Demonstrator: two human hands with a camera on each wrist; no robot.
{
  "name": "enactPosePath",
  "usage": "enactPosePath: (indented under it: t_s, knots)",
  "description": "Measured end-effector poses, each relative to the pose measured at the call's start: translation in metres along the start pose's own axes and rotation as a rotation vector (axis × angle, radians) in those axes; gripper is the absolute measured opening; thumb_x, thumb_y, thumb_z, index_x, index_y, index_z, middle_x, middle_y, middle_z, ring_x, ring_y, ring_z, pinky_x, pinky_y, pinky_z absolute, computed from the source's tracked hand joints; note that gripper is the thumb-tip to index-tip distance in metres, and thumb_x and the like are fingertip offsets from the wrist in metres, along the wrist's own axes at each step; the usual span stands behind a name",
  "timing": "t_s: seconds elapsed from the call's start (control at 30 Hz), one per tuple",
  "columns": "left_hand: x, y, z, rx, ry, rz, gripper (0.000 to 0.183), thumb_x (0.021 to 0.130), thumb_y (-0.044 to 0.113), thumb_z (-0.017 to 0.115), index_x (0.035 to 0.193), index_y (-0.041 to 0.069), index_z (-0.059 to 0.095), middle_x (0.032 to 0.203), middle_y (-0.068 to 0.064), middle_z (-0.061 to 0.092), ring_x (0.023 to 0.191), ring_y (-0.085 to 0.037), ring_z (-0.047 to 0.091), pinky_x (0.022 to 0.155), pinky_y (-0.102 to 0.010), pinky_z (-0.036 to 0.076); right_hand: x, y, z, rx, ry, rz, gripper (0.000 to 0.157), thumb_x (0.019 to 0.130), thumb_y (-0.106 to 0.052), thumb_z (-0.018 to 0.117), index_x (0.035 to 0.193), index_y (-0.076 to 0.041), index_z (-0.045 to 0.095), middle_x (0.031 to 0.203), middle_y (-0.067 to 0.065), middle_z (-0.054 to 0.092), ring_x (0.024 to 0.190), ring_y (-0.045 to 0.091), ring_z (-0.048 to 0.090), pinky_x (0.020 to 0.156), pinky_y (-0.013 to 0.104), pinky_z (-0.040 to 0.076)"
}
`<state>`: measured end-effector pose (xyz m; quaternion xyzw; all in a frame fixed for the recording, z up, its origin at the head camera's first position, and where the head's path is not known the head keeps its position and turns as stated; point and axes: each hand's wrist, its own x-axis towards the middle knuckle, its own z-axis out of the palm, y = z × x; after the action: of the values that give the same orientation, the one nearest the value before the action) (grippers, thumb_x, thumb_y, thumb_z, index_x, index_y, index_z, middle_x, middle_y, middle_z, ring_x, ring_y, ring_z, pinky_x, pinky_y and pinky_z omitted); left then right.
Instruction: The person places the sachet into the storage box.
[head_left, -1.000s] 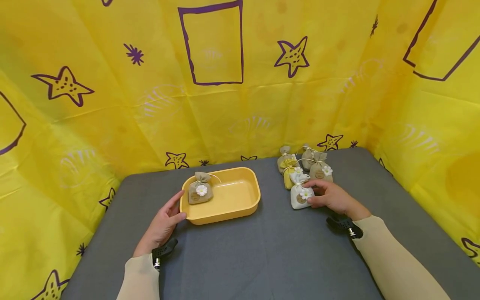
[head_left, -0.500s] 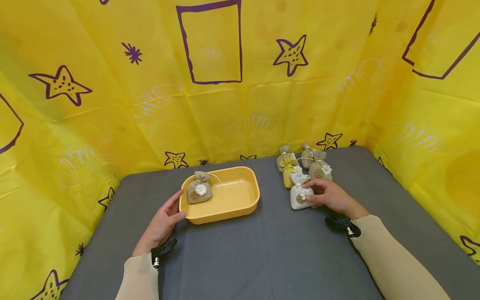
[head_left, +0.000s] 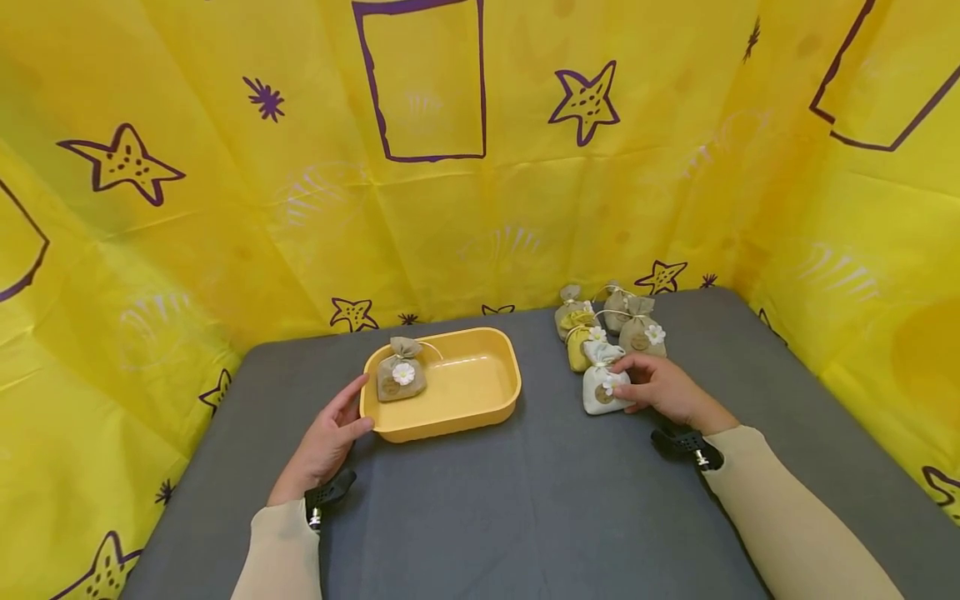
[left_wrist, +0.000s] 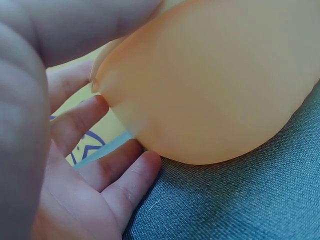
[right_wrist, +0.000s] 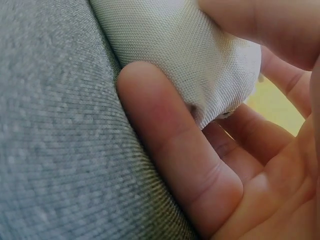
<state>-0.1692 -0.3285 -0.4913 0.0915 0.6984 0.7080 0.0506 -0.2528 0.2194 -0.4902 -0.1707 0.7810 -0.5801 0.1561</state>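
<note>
My left hand (head_left: 324, 446) grips the left end of a yellow plastic tray (head_left: 450, 428), thumb on the near side and fingers along the end wall. The left wrist view shows the fingers touching the tray's outer wall (left_wrist: 200, 100). Inside the tray, at its left, sits a beige drawstring sachet (head_left: 397, 385) with a white flower. My right hand (head_left: 671, 393) holds a white sachet (head_left: 602, 396) by its right side; it stands on the grey cloth. In the right wrist view its white fabric (right_wrist: 160, 45) lies between thumb and fingers.
Behind the white sachet are a yellow sachet (head_left: 577, 353) and several beige ones, among them a flowered beige sachet (head_left: 637, 337). Grey cloth (head_left: 480, 517) covers the table. A yellow patterned curtain (head_left: 517, 208) hangs along the back and sides.
The view has tilted slightly. Both hands keep their places, the left on the tray and the right at the white sachet, with the right thumb shifted a little upward on it.
</note>
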Motion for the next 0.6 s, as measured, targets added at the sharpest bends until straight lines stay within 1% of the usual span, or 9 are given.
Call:
enactPosePath:
  t_s: [0.23,0.43,0.6]
  knots:
    - [0.0020,0.0004,0.0000,-0.007,-0.009,0.003,0.073,0.098,-0.006,0.056,0.159,0.006,0.019,0.165,-0.012,0.008,0.149,-0.032,0.012,0.103,-0.027,0.039,0.0003,-0.0004,-0.0012,0.004,0.000,-0.011,0.036,0.089,-0.016,0.078,0.117,-0.001,0.061,0.112,0.020,0.053,0.084,0.030,0.060,0.069,0.048,0.060]
    - [0.0033,0.0039,0.0006,0.003,-0.006,-0.008,0.073,0.098,-0.005,0.057,0.159,0.007,0.019,0.166,-0.011,0.007,0.149,-0.032,0.013,0.102,-0.024,0.040,0.0011,-0.0001,-0.0010,0.006,0.011,-0.027,0.032,0.088,-0.013,0.078,0.113,-0.001,0.062,0.108,0.018,0.055,0.084,0.029,0.061,0.067,0.048,0.060]
    - [0.0023,0.0037,0.0011,-0.011,-0.017,0.008,0.073,0.098,-0.008,0.056,0.159,0.005,0.018,0.165,-0.013,0.007,0.148,-0.034,0.013,0.104,-0.027,0.039,0.0011,-0.0011,-0.0011,-0.018,0.012,-0.034,0.030,0.089,-0.013,0.077,0.111,-0.001,0.061,0.106,0.019,0.054,0.082,0.029,0.061,0.066,0.047,0.060]
